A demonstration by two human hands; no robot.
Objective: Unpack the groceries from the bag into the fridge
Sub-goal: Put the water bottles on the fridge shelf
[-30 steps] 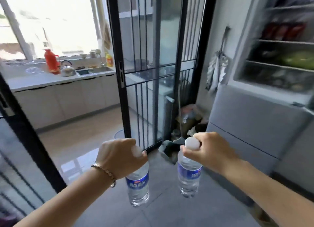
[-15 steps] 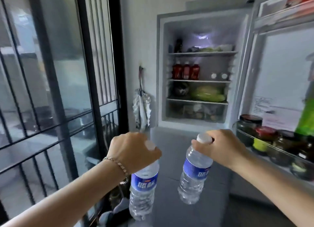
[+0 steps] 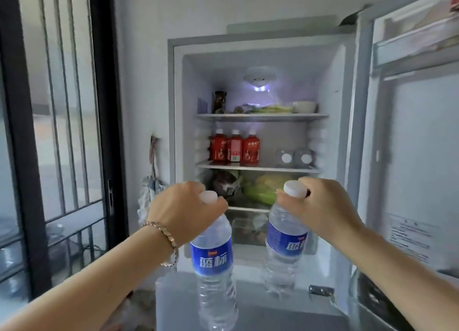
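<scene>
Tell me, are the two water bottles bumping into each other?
Apart. The head view shows a clear gap between the left bottle and the right bottle, with the fridge showing between them.

Only properly readable bit: the left water bottle [image 3: 212, 258], down at 6 o'clock, is showing two big white characters, 蓝标, on its blue label. The right water bottle [image 3: 285, 246] at 5 o'clock is wearing the same label, tilted and partly turning out of sight. The red bottles [image 3: 234, 148] dead centre are carrying white print and a barcode, but it's all blurring out. The door sticker [image 3: 409, 239] at 4 o'clock is showing fine print I'm not managing to read.
</scene>
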